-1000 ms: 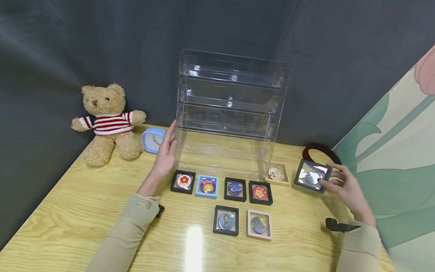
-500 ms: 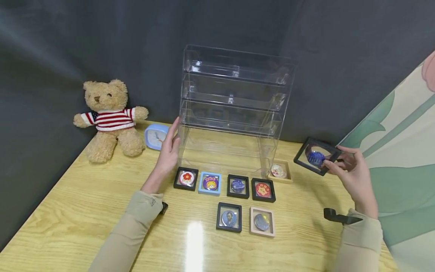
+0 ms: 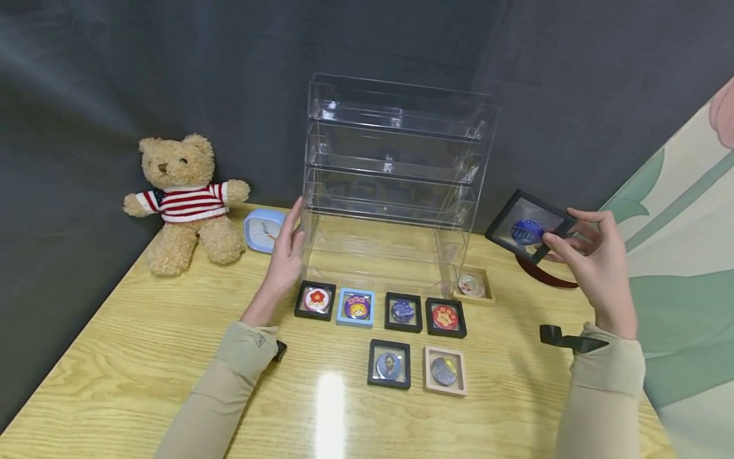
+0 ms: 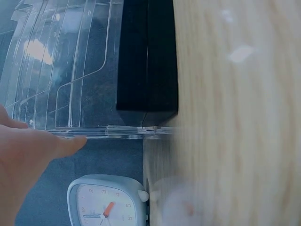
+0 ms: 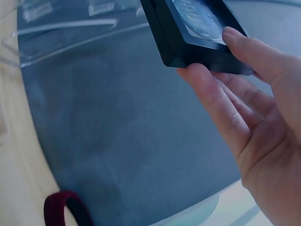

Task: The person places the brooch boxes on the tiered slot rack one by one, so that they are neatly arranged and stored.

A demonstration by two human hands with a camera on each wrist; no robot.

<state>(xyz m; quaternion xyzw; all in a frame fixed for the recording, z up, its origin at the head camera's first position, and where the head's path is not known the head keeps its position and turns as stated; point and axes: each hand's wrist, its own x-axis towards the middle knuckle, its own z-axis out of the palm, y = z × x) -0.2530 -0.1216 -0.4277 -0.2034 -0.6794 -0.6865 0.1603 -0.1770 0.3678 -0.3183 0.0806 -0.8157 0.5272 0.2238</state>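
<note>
In my right hand [image 3: 604, 271] I hold a black-edged square display frame [image 3: 524, 231] with a round blue badge inside. My thumb presses its front face and the fingers support it from behind. The frame is tilted and raised above the table, right of a clear acrylic tiered rack [image 3: 387, 218]. My left hand [image 3: 285, 252] rests along the rack's left side with its fingers straight. Before the rack lie several framed badges: a red flower one [image 3: 316, 300], a light-blue-edged bear one [image 3: 355, 307], a red star one [image 3: 446, 317] and a pink-edged one [image 3: 444, 370].
A teddy bear [image 3: 186, 204] in a striped sweater sits at the left, beside a blue alarm clock [image 3: 264, 230]. Behind the right hand lies a dark red band [image 3: 545, 274]. A wood-edged frame [image 3: 474, 285] lies by the rack's right foot. Dark cloth [image 3: 229, 64] hangs behind.
My right hand has lifted the black frame higher, turning it so that its badge now shows blue. My left hand stays against the rack. The head view has shifted slightly.
</note>
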